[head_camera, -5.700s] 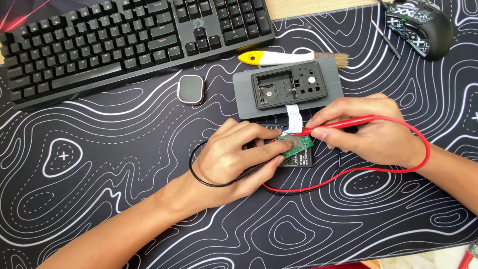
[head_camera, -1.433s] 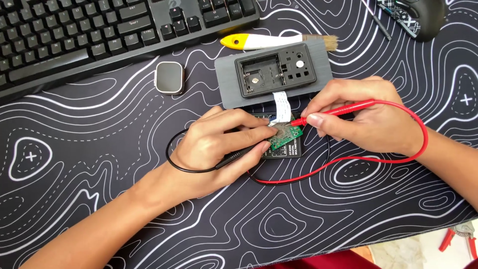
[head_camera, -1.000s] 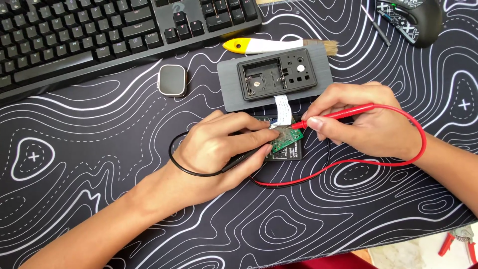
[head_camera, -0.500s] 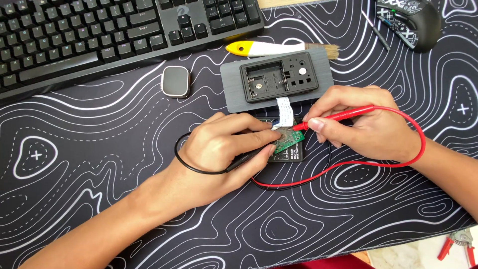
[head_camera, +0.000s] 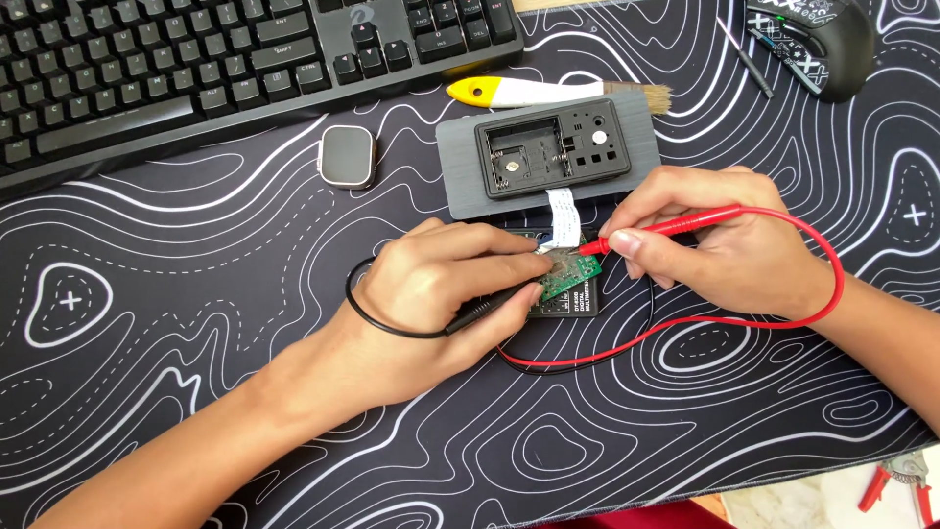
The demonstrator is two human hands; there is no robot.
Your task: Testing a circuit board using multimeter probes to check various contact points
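While the keyboard (head_camera: 196,69) lies along the far left of the table and a small rounded grey watch body (head_camera: 347,157) sits just in front of it on the patterned black mat (head_camera: 147,323), the work itself is crowded into the middle. The left hand (head_camera: 441,284) is curled around a black probe (head_camera: 490,306), pinching it between thumb and fingers, with its tip hidden under the fingertips near the small green circuit board (head_camera: 568,276). That board rests on a dark meter body (head_camera: 563,304), joined by a white ribbon cable (head_camera: 561,211) to the grey case (head_camera: 548,152) just behind it. The right hand (head_camera: 715,245) pinches a red probe (head_camera: 666,227) like a pen, its tip touching the board's upper edge. With both tips so close together on so small a board, a slight slip could, I judge, bridge neighbouring contacts or scratch a trace. Pressing too hard might shift the loose board and strain the ribbon cable. The red lead (head_camera: 764,304) loops around the right wrist, so a tug there could pull the probe off its spot. A yellow-handled brush (head_camera: 548,93) and a mouse (head_camera: 813,39) lie well apart behind.
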